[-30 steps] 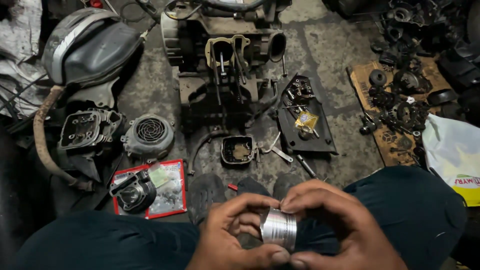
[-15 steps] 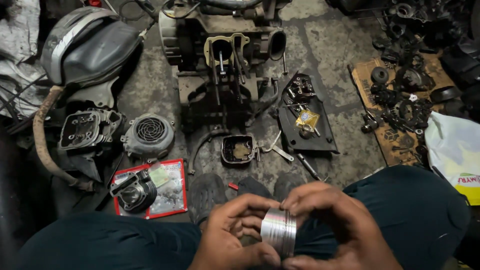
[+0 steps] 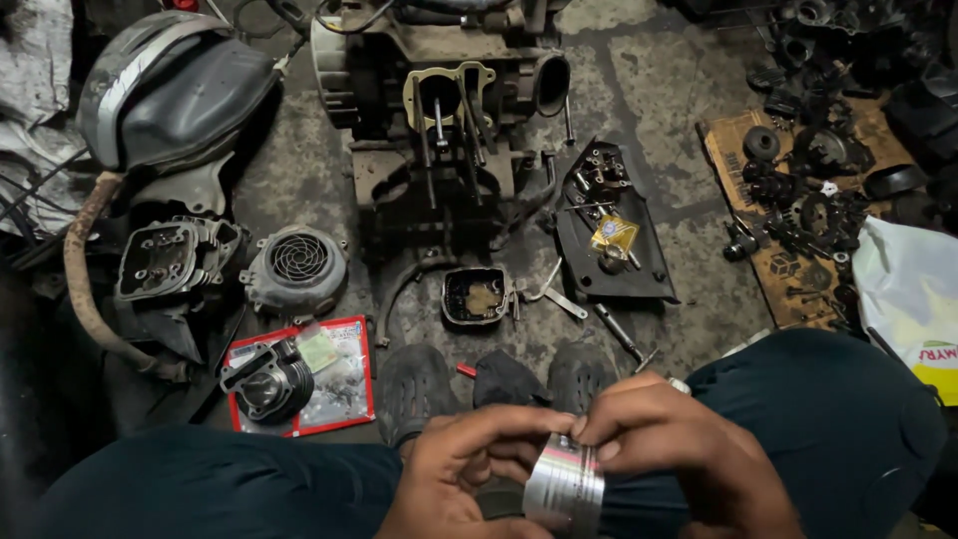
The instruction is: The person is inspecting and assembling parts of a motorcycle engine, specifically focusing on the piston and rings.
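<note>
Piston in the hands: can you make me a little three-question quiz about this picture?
1. True or false: both hands hold the shiny piston.
2. What lies on the red packet? A) a cylinder B) a hammer C) a cup
3. Fill in: the engine block sits on the ____.

Key: 1 true. 2 A, the cylinder. 3 floor.

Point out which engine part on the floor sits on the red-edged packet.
The dark finned cylinder, lower left, lies on the red-edged packet. The cylinder head and round fan cover rest on bare floor.
</note>
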